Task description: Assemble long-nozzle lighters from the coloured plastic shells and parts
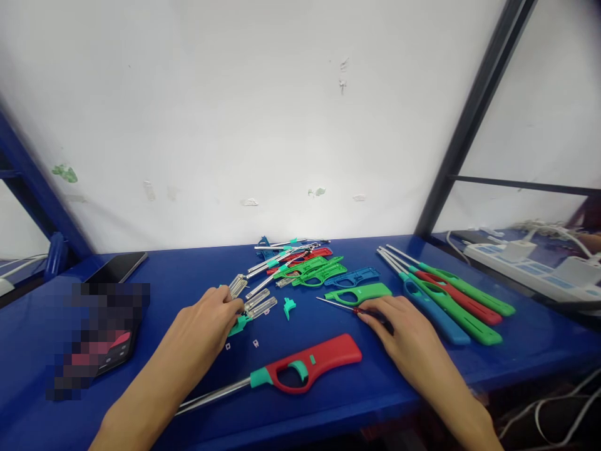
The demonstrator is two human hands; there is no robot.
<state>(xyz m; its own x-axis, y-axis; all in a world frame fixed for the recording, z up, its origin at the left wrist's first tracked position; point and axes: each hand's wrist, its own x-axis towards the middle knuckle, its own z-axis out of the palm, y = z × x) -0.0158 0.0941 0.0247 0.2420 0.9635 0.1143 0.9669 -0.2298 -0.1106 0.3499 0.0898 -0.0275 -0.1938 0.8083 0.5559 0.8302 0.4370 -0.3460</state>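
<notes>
My left hand (pixel 209 322) rests on the blue table (pixel 197 275), its fingers curled over a clear lighter insert with a teal end (pixel 251 311). My right hand (pixel 399 326) lies palm down, its fingertips on the red handle of a small screwdriver (pixel 340 305) whose thin shaft points left. A finished red lighter with a teal trigger and metal tube (pixel 307 366) lies between the two hands, near the front edge. A loose teal trigger piece (pixel 289 307) sits just behind it.
A heap of green, blue and red lighter shells and metal tubes (pixel 305 266) lies at the back centre. Several assembled long lighters (pixel 446 294) lie at the right. A phone (pixel 117 268) and a blurred dark object (pixel 101 338) are at the left. A power strip (pixel 530 266) sits far right.
</notes>
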